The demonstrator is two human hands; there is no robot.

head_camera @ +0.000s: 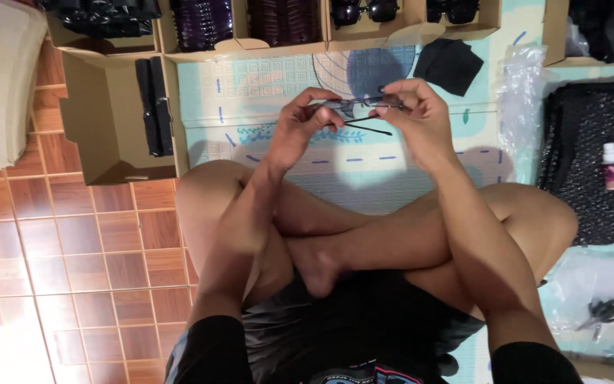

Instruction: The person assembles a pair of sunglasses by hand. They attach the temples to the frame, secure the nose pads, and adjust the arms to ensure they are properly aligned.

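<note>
Sitting cross-legged on a patterned mat [264,85], you hold a pair of glasses [355,108] above it, in front of your knees, with your left hand [300,128] closed on one end of the frame and your right hand [417,117] pinching the other, one thin black arm jutting out between them. Open cardboard boxes [108,121] of dark glasses stand along the mat's far edge, with a black cloth [449,65] just beyond your right hand. A small bottle [611,165] on bubble wrap and scissors [604,311] lie well off to your right.
</note>
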